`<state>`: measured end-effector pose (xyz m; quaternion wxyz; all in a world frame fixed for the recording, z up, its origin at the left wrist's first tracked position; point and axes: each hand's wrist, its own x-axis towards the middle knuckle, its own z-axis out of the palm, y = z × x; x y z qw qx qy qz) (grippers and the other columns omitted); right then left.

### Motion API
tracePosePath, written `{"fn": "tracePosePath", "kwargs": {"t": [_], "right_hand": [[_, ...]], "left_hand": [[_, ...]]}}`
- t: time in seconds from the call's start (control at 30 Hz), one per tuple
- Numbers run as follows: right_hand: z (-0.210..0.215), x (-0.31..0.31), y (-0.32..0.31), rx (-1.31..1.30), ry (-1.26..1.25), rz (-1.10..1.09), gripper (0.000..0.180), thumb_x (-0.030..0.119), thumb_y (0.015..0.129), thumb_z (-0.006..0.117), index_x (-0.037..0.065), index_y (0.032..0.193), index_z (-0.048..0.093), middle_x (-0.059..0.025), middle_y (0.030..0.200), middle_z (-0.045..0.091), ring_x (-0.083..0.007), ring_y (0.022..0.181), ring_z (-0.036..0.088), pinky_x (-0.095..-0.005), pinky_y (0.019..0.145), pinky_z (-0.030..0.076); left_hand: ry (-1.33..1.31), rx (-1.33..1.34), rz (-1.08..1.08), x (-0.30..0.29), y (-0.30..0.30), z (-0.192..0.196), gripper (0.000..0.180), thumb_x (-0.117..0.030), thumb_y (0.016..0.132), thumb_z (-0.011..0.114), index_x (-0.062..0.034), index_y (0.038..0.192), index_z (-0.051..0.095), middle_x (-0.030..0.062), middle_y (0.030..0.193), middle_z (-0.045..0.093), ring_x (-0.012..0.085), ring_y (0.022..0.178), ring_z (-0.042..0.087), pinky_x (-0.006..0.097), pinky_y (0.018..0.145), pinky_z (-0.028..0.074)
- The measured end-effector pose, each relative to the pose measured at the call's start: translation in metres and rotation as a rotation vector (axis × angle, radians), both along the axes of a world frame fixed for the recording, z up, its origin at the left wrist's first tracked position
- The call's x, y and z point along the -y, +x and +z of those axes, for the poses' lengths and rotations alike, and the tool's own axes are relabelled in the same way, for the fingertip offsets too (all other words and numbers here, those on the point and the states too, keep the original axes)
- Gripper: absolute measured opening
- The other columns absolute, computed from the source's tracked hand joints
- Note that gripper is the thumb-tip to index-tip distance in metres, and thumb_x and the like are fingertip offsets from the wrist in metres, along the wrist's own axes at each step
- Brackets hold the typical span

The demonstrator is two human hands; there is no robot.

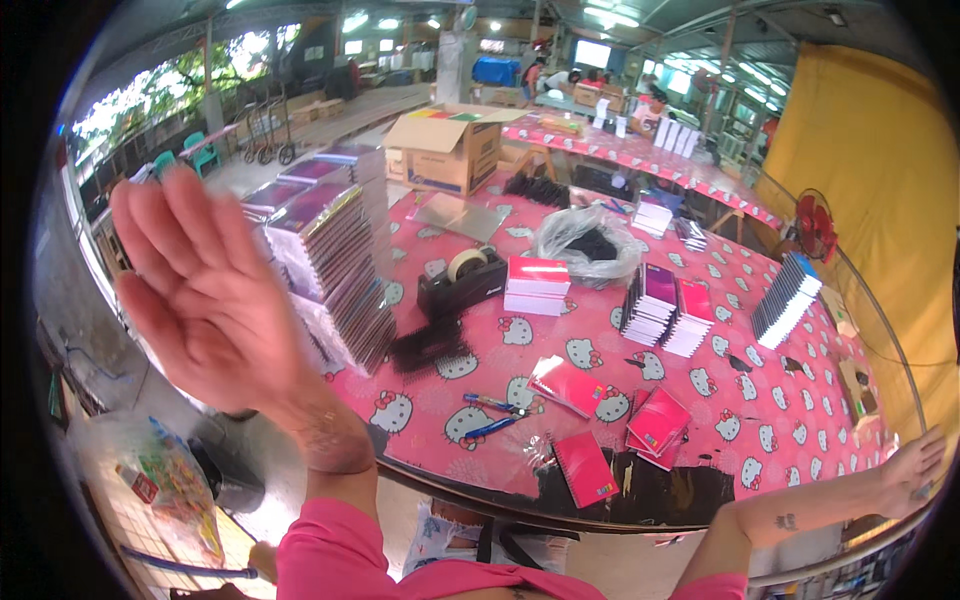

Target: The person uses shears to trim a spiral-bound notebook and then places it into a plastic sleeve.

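My left hand [205,285] is raised in the air at the left, palm out, fingers spread, holding nothing. It hangs in front of tall stacks of spiral notebooks [335,260]. My right hand [915,465] rests at the table's far right edge, fingers loosely apart, and I cannot tell whether it holds anything. Between my arms, several small red notebooks [585,468] lie near the front edge of the table [480,470], with two blue pens [492,415] beside them.
A black tape dispenser [462,282], a pile of black spiral combs [430,345], stacked notebooks [665,310], a clear plastic bag [590,240] and an open cardboard box [450,150] stand on the pink patterned cloth. A red fan [815,225] stands at the right. People work at a far table.
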<state>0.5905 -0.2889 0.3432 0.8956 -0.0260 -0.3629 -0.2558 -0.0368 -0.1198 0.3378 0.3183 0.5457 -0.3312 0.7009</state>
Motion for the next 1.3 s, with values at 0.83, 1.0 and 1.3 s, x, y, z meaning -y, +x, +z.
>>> {"fn": "tracePosePath", "kwargs": {"t": [0.83, 1.0, 1.3], "right_hand": [[-0.154, -0.121, -0.226, 1.838, -0.803, 1.498, 0.050, 0.035, 0.106, 0.051, -0.004, 0.138, 0.056, -0.0255, 0.127, 0.064, -0.0319, 0.118, 0.064, -0.0417, 0.099, 0.049], [-0.266, -0.010, -0.126, 0.475, -1.777, 0.337, 0.061, 0.048, 0.095, 0.061, -0.003, 0.128, 0.064, -0.0259, 0.131, 0.061, -0.0342, 0.129, 0.055, -0.0505, 0.104, 0.045], [-0.273, -0.088, -0.261, 1.004, -1.500, 0.142, 0.043, 0.018, 0.091, 0.071, 0.003, 0.130, 0.062, -0.0185, 0.139, 0.058, -0.0337, 0.131, 0.053, -0.0427, 0.108, 0.043]], "left_hand": [[-1.099, -2.113, 2.270, 0.127, 0.078, -0.233, 0.033, -0.025, 0.094, 0.064, 0.0004, 0.115, 0.059, 0.0206, 0.123, 0.060, 0.0304, 0.107, 0.060, 0.048, 0.089, 0.048], [-0.446, -2.197, 0.962, 0.089, 0.124, -0.211, 0.061, -0.033, 0.096, 0.064, -0.0023, 0.144, 0.042, 0.0216, 0.150, 0.039, 0.0337, 0.135, 0.040, 0.049, 0.109, 0.033], [-0.447, -1.361, 1.385, -0.008, 0.116, -0.323, 0.068, -0.037, 0.087, 0.073, -0.0064, 0.144, 0.051, 0.0219, 0.147, 0.045, 0.0399, 0.135, 0.043, 0.055, 0.112, 0.032]]}}
